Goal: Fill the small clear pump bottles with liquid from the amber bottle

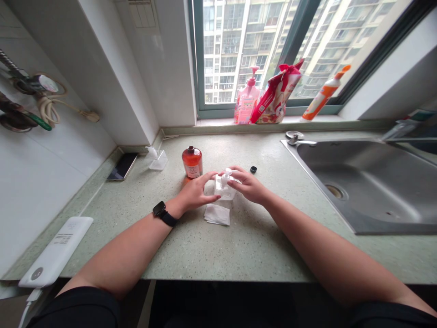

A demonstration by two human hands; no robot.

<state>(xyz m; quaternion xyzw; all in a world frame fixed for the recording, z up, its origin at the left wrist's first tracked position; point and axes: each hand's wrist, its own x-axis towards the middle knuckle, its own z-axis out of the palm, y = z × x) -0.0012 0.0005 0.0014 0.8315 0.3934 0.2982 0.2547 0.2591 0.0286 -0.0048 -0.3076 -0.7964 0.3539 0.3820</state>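
A small clear pump bottle (pixel 224 187) stands on the green countertop (pixel 246 246) in front of me. My left hand (pixel 195 193) grips its left side with thumb and fingers. My right hand (pixel 247 184) holds its right side and the white pump top. A folded white tissue (pixel 217 214) lies just in front of the bottle. An open orange bottle (pixel 192 162) stands behind and to the left, and a small black cap (pixel 253 169) lies behind my right hand. A black watch (pixel 163 212) is on my left wrist.
A steel sink (pixel 368 187) fills the right of the counter. On the sill stand a pink pump bottle (pixel 246 98), a red refill pouch (pixel 275 94) and an orange-capped tube (pixel 324 94). A phone (pixel 122 166), a clear holder (pixel 156 159) and a white power bank (pixel 54 257) lie left.
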